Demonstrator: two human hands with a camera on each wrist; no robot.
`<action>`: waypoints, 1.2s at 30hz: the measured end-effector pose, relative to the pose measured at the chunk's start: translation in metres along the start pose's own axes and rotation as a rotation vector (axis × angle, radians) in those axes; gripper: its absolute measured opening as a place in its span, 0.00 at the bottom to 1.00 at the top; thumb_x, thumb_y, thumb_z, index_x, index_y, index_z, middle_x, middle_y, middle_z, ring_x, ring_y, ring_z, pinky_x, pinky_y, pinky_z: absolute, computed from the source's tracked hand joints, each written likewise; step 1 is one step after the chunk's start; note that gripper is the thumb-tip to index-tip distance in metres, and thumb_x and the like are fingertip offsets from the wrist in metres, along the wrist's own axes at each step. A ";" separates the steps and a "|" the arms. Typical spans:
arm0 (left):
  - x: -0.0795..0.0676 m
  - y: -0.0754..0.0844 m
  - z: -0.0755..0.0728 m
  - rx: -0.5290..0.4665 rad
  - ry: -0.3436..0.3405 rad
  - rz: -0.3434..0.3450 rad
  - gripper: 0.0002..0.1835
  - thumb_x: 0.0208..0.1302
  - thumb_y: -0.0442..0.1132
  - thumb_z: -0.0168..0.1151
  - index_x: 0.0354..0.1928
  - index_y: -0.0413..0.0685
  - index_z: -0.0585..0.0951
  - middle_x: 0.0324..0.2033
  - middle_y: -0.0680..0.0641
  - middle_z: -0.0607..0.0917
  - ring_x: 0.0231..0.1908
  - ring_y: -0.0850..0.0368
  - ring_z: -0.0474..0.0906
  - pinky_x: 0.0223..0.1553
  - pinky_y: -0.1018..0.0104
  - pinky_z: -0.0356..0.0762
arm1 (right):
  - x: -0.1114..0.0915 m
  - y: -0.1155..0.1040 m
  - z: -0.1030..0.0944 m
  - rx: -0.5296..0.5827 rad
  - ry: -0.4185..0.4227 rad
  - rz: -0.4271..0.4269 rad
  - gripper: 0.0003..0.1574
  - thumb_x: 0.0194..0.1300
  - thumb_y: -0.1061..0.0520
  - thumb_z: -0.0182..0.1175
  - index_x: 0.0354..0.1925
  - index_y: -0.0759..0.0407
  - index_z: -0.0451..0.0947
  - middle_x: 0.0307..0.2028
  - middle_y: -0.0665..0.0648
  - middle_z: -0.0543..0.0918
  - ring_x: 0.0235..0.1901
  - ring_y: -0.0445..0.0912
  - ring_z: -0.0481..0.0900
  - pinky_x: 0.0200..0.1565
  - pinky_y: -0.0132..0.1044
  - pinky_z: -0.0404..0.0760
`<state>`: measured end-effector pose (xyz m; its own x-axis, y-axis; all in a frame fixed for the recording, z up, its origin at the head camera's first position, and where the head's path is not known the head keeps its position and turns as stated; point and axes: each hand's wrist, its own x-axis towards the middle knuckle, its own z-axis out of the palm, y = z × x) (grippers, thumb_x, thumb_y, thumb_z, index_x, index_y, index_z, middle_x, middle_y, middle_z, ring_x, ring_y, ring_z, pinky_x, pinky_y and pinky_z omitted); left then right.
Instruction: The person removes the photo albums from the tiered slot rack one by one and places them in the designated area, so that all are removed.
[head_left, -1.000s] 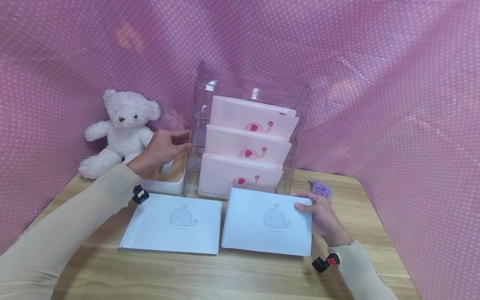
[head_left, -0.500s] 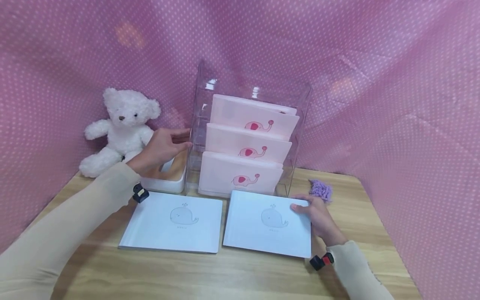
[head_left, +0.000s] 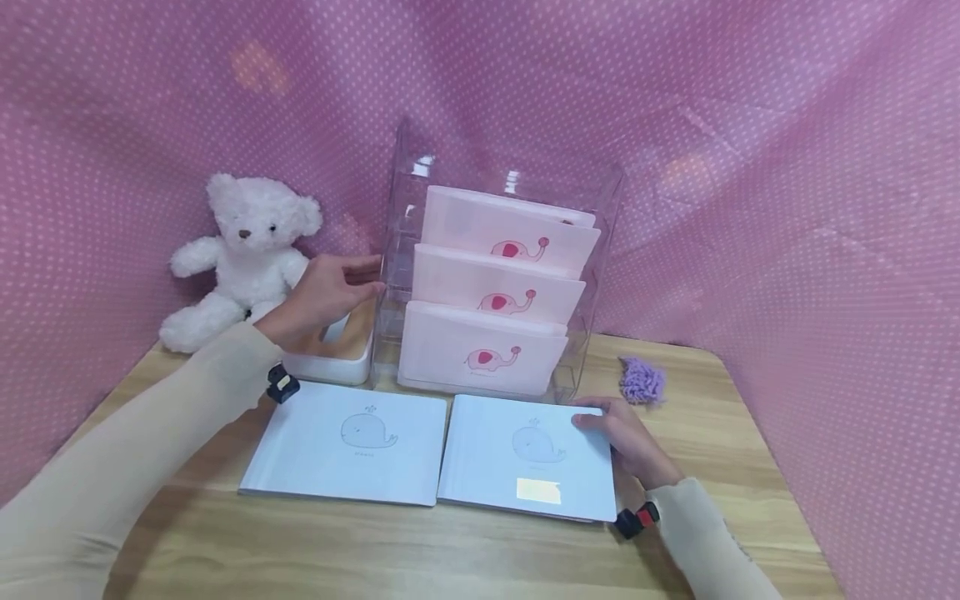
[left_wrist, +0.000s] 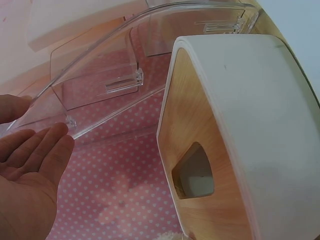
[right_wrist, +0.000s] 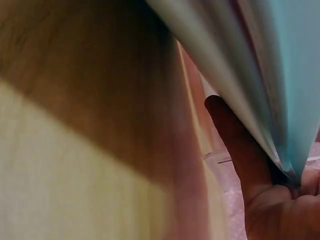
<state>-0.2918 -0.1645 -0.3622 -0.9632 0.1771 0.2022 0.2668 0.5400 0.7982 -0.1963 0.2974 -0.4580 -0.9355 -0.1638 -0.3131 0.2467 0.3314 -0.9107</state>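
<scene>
My left hand [head_left: 322,292] is at the left side of a clear plastic rack [head_left: 390,325], holding its side panel between thumb and fingers. Several pale pink booklets [head_left: 442,346] with a red elephant stand in its tiers. With my right hand [head_left: 622,433] I grip the right edge of a white booklet [head_left: 480,458] printed with a whale, thumb on top and fingers underneath. In the right wrist view its layered edge [right_wrist: 250,90] slants over the wooden table. Left of it lies a matching white whale booklet [head_left: 300,458].
A white box with a wooden top [head_left: 326,369] stands left of the rack, its opening seen in the left wrist view. Behind it sits a white teddy bear [head_left: 255,275]. A purple fuzzy bundle [head_left: 642,382] lies at the right. Pink dotted cloth [head_left: 750,208] surrounds the table [head_left: 360,550].
My right hand has lowered the white booklet and shifted it slightly left and toward me, beside the other one. A bright reflection now shows on its cover. My left hand has stayed at the rack.
</scene>
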 end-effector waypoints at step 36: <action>0.002 0.001 -0.003 -0.004 -0.003 -0.025 0.28 0.69 0.35 0.65 0.70 0.41 0.72 0.64 0.37 0.80 0.61 0.42 0.82 0.58 0.56 0.85 | 0.012 -0.005 0.013 -0.699 0.182 -0.097 0.15 0.62 0.47 0.71 0.43 0.51 0.79 0.56 0.58 0.85 0.61 0.57 0.79 0.64 0.58 0.78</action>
<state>-0.2937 -0.1656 -0.3594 -0.9694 0.1660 0.1809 0.2429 0.5409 0.8053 -0.2057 0.2817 -0.4604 -0.9872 -0.0860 -0.1344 -0.0021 0.8491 -0.5283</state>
